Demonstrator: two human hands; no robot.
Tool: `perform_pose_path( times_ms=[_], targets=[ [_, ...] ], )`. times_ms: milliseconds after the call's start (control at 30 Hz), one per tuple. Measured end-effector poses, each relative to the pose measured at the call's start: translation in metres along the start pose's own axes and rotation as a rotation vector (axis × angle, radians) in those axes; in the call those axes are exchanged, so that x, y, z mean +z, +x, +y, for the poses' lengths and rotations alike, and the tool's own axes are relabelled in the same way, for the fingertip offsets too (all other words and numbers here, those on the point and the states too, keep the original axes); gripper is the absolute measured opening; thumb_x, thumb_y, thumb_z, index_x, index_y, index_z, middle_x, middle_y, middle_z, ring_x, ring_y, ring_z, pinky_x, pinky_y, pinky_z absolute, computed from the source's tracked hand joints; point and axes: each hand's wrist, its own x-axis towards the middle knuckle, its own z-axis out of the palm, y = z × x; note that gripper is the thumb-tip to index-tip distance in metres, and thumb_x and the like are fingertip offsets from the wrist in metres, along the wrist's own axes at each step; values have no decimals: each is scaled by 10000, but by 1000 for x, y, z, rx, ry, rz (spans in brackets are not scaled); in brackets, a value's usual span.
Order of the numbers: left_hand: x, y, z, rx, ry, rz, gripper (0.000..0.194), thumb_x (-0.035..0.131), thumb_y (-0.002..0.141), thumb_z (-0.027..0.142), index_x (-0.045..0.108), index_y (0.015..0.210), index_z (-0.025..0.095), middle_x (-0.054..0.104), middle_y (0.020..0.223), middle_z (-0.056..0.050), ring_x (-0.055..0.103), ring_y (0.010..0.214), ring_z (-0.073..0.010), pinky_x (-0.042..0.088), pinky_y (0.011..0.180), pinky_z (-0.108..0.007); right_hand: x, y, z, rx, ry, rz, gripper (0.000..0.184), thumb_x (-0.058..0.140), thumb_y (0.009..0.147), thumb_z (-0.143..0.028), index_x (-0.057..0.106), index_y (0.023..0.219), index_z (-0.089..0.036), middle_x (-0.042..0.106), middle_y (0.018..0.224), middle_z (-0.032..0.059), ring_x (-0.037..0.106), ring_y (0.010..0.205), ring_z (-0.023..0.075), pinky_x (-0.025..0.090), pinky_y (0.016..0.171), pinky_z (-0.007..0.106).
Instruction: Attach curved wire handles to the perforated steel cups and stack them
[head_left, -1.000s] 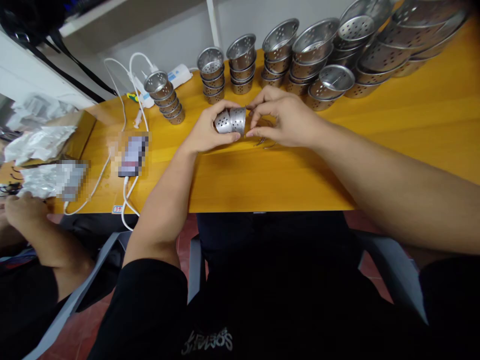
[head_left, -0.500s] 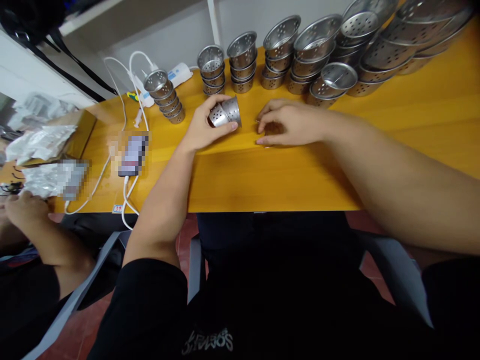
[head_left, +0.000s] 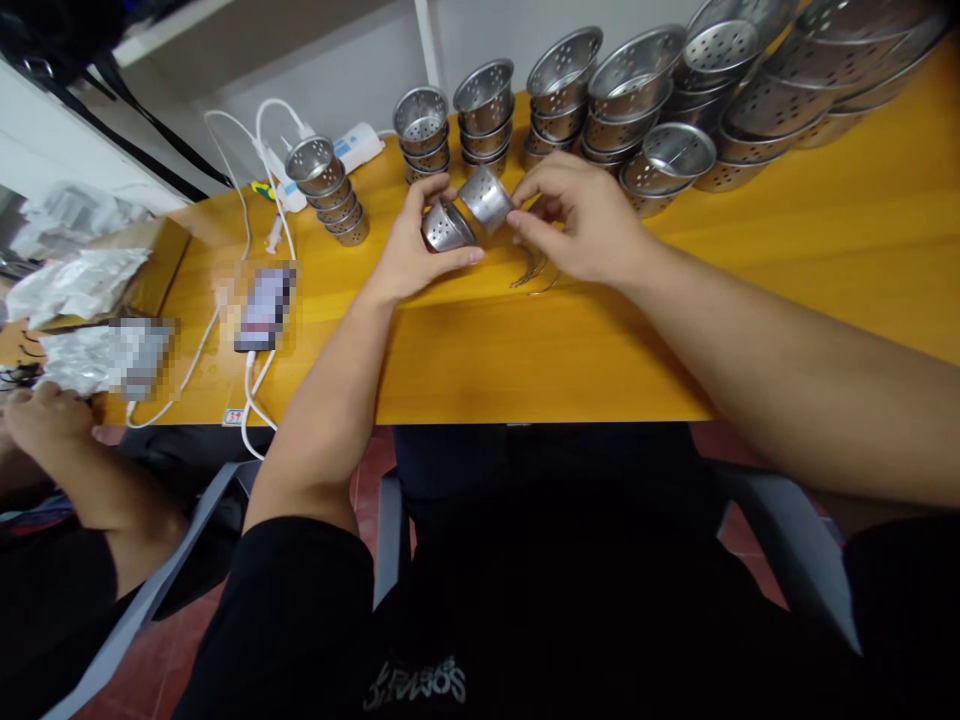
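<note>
My left hand (head_left: pixel 418 248) is curled around a small perforated metal cup (head_left: pixel 447 227), thumb in front and fingers behind. A second perforated metal cup (head_left: pixel 486 198) is pinched at its rim by my right hand (head_left: pixel 574 215), thumb and fingertips together. That cup is tilted, its base toward my left hand and close above the first cup. Thin bent wire pieces (head_left: pixel 534 272) lie on the yellow table (head_left: pixel 540 360) just below my right hand.
Several stacks of perforated metal cups (head_left: pixel 486 100) line the back, larger toward the right. A shorter cup stack (head_left: pixel 327 190) stands left. A phone (head_left: pixel 264 310) with a white cable lies beside my left forearm. Plastic bags (head_left: pixel 82 285) and another person's hand (head_left: pixel 49 415) are far left.
My right hand has moved up and left and taken hold of one cup. The two cups, nested together before, are now apart. The wire pieces show more plainly.
</note>
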Motion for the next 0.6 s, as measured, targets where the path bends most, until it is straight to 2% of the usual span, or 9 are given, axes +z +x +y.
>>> perform_pose_path(
  times_ms=[133, 233, 300, 367, 500, 600],
  targets=[
    [-9, 4, 2, -19, 31, 47, 1368, 1070, 691, 1156, 656, 1699, 329, 773, 1719, -170, 797, 1608, -463, 647, 1457, -627, -8, 4, 9, 33, -94, 7, 657, 648, 1236, -954, 915, 1367, -368, 863, 1500, 163, 818, 1224, 446, 715, 1212, 689],
    [-10, 10, 17, 30, 45, 67, 1296, 1031, 767, 1151, 648, 1724, 366, 759, 1732, -151, 782, 1629, -460, 644, 1456, -640, -5, 8, 18, 25, -145, -19, 598, 653, 1231, -922, 936, 1364, -413, 875, 1479, 161, 819, 1298, 505, 693, 1259, 788],
    [-6, 11, 26, 53, 48, 67, 1256, 996, 823, 1147, 631, 1760, 395, 732, 1772, -148, 756, 1680, -464, 630, 1477, -652, 1, 11, 24, 22, -163, -41, 571, 649, 1231, -910, 942, 1436, -465, 884, 1466, 143, 802, 1374, 542, 666, 1300, 841],
    [-1, 11, 28, 51, 26, 71, 1263, 990, 843, 1141, 594, 1793, 410, 714, 1793, -151, 758, 1692, -463, 639, 1472, -653, 9, 14, 28, 19, -171, -61, 569, 641, 1240, -891, 928, 1524, -489, 888, 1462, 135, 778, 1443, 552, 638, 1343, 848],
    [8, 8, 14, 54, -49, 80, 1283, 979, 881, 1131, 499, 1823, 404, 759, 1672, -136, 843, 1552, -411, 701, 1373, -623, 19, 16, 27, -8, -157, -122, 599, 688, 1238, -864, 902, 1605, -442, 864, 1538, 150, 777, 1475, 554, 625, 1368, 819],
    [10, 9, 4, 92, -82, 88, 1155, 931, 927, 1139, 570, 1743, 404, 772, 1579, -107, 853, 1489, -386, 704, 1343, -607, 17, 12, 16, -10, -106, -136, 654, 706, 1227, -879, 859, 1671, -423, 851, 1602, 143, 803, 1468, 548, 660, 1335, 784]
  ],
)
